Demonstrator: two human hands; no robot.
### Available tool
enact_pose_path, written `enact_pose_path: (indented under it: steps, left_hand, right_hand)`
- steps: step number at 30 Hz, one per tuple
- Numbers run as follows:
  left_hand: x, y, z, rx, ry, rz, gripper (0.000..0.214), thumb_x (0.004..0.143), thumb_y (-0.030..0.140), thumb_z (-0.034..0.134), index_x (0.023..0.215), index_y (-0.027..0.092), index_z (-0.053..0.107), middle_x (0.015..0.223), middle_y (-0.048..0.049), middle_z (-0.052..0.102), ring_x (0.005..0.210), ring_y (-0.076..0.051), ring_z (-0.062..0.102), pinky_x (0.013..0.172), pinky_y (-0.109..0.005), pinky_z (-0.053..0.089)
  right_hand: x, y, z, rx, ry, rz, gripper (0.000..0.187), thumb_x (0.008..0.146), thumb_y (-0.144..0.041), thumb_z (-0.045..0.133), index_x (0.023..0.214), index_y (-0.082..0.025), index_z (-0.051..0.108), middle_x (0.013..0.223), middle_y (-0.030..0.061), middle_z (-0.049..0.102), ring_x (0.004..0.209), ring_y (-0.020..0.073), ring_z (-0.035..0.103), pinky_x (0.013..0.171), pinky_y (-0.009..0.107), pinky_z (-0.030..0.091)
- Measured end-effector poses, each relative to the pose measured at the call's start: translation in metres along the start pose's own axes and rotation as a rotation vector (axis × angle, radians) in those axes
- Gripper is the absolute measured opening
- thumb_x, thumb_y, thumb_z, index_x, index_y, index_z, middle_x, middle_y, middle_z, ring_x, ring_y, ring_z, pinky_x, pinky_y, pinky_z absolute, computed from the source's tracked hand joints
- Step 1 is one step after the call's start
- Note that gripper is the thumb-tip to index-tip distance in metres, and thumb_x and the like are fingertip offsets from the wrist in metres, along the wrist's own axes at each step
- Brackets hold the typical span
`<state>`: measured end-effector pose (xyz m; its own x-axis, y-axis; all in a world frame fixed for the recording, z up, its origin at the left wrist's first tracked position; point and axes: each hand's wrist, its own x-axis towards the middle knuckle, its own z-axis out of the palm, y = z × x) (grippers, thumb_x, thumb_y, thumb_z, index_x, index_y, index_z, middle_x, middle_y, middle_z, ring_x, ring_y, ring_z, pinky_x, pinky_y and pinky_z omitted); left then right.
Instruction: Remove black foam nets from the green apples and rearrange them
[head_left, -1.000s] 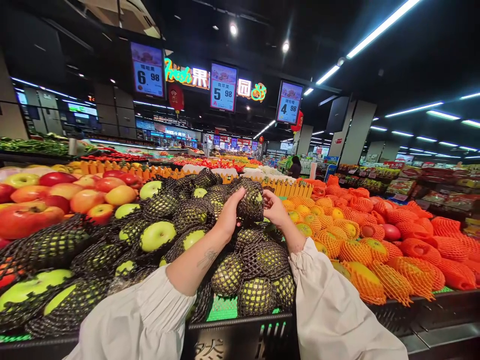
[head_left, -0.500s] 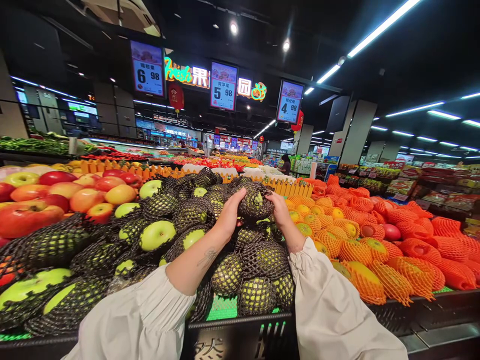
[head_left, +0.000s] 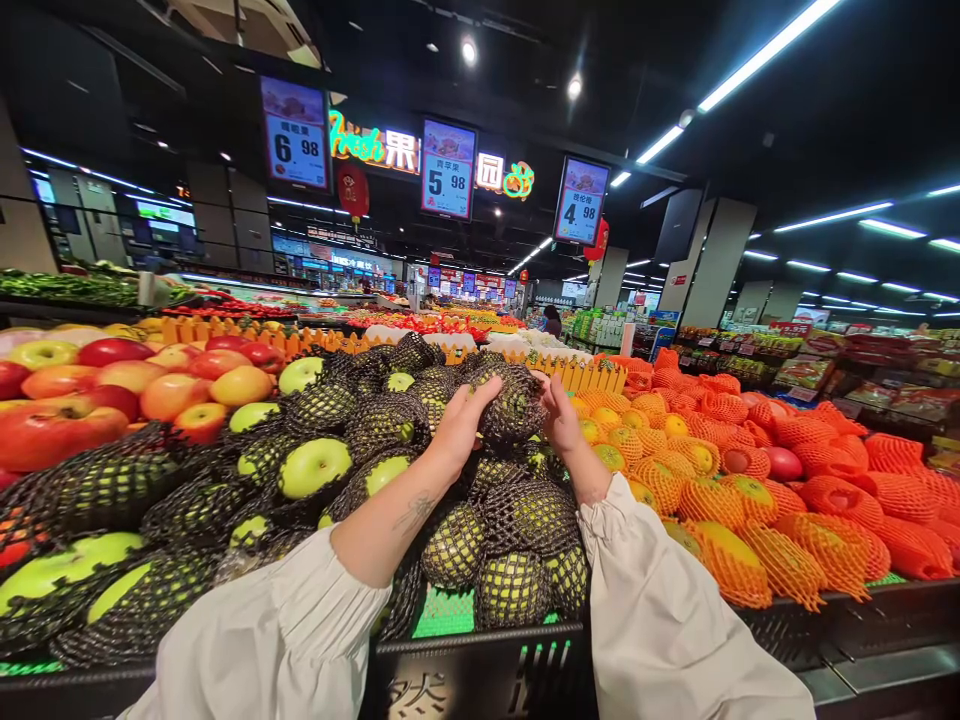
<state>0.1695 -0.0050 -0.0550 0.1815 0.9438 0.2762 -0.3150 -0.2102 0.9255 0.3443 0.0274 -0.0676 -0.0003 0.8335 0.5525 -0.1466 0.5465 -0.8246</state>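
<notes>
A green apple [head_left: 516,402] in a black foam net is held up in the middle of the head view. My left hand [head_left: 463,418] is closed round its left side, thumb along the top edge; the other fingers are mostly hidden. On the right side, my right hand [head_left: 561,420] is close to the fruit, fingers stretched out and loose. Whether its fingertips still touch the net I cannot tell. Below and left lie more netted green apples, one of them a bare-topped apple [head_left: 315,468], in a black crate [head_left: 480,645].
Red-yellow apples [head_left: 172,395] are piled at left. Oranges in orange nets [head_left: 731,560] and fruit in red nets [head_left: 832,460] fill the right. A low yellow fence [head_left: 592,376] runs behind. Price screens [head_left: 448,170] hang overhead, and a person [head_left: 552,320] stands far back.
My right hand's fingers have straightened and eased off the apple's right side. The apple has turned a little in my left hand, its green opening no longer facing me.
</notes>
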Motion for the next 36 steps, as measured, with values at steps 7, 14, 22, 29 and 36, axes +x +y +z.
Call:
enact_pose_path:
  steps: [7,14,22,29,36]
  left_hand:
    - [-0.012,0.012,0.007,0.025,-0.041,-0.016,0.059,0.057,0.052,0.089,0.100,0.020,0.064,0.079,0.0014,0.069,0.055,-0.009,0.055,0.052,-0.020,0.039]
    - [-0.006,0.009,0.004,0.079,0.126,-0.080,0.077,0.061,0.062,0.084,0.123,0.023,0.061,0.104,-0.0058,0.071,0.063,-0.012,0.058,0.049,-0.022,0.036]
    - [-0.008,0.011,0.004,0.058,0.068,-0.072,0.058,0.062,0.049,0.089,0.109,0.021,0.068,0.104,-0.0072,0.075,0.077,-0.018,0.067,0.057,-0.024,0.044]
    - [-0.011,0.013,0.007,0.079,0.075,-0.097,0.046,0.069,0.032,0.089,0.104,0.017,0.065,0.087,-0.0047,0.075,0.079,-0.018,0.070,0.069,-0.025,0.052]
    - [-0.003,0.003,0.002,0.162,-0.007,-0.012,0.063,0.063,0.037,0.091,0.115,0.016,0.062,0.103,-0.0101,0.074,0.082,-0.017,0.068,0.076,-0.028,0.052]
  right_hand:
    - [-0.010,-0.011,0.004,-0.129,-0.315,-0.136,0.081,0.069,-0.061,0.082,0.138,-0.030,0.054,0.139,0.0048,0.060,0.133,0.0280,0.054,0.115,0.042,0.040]
    - [-0.009,-0.007,0.007,-0.030,-0.265,-0.105,0.102,0.063,-0.079,0.075,0.149,-0.032,0.045,0.153,0.0063,0.046,0.148,0.0285,0.035,0.122,0.046,0.029]
    - [-0.011,-0.018,0.011,-0.335,-0.198,-0.151,0.104,0.054,-0.039,0.095,0.146,-0.028,0.048,0.145,0.0086,0.054,0.133,0.0288,0.053,0.117,0.045,0.037]
    - [-0.010,-0.015,0.006,-0.466,-0.187,-0.245,0.087,0.052,-0.033,0.095,0.129,-0.025,0.056,0.130,0.0080,0.058,0.121,0.0279,0.057,0.113,0.043,0.040]
    - [-0.002,-0.002,0.005,-0.180,0.089,-0.151,0.076,0.054,-0.038,0.092,0.121,-0.025,0.058,0.124,0.0055,0.064,0.113,0.0244,0.062,0.107,0.042,0.046]
